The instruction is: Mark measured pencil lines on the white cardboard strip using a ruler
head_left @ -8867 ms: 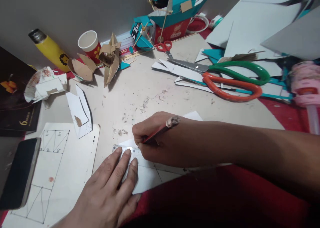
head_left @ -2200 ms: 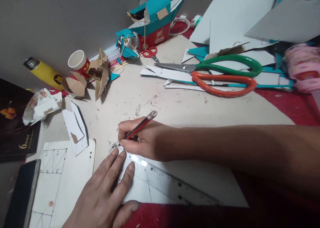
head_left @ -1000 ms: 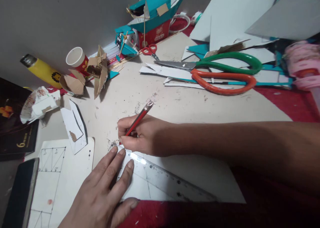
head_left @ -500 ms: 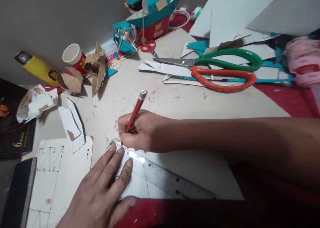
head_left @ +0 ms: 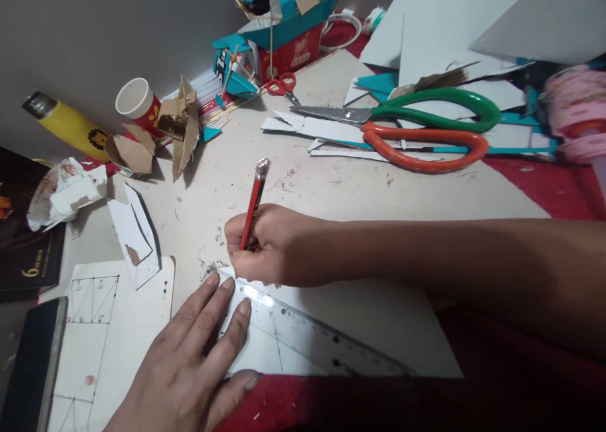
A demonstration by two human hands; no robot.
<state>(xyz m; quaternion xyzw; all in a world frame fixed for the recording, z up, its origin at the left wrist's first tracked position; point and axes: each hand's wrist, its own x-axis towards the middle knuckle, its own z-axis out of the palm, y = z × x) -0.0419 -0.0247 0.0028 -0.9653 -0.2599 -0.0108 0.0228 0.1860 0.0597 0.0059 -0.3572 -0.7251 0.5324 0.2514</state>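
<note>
My right hand (head_left: 260, 242) is closed around a red and black pencil (head_left: 254, 208) with a silvery top end, tilted slightly. Its tip is hidden by the fingers, close to the ruler's upper edge. My left hand (head_left: 194, 350) lies flat with fingers spread, pressing the left end of a clear plastic ruler (head_left: 307, 328). Under the ruler is a white sheet of card (head_left: 388, 312) with thin drawn lines. It reaches past the table's near edge over red cloth.
Large scissors (head_left: 364, 116) with green and orange handles lie on card strips. A paper cup (head_left: 137, 107), yellow bottle (head_left: 71, 126) and cardboard scraps stand at the back left. A phone (head_left: 35, 362) rests on a sheet of drawings (head_left: 89, 350). A blue card model (head_left: 288, 28) is behind.
The pencil stands a little more upright, and my right hand has shifted slightly right along the ruler. My left hand and the ruler stay put.
</note>
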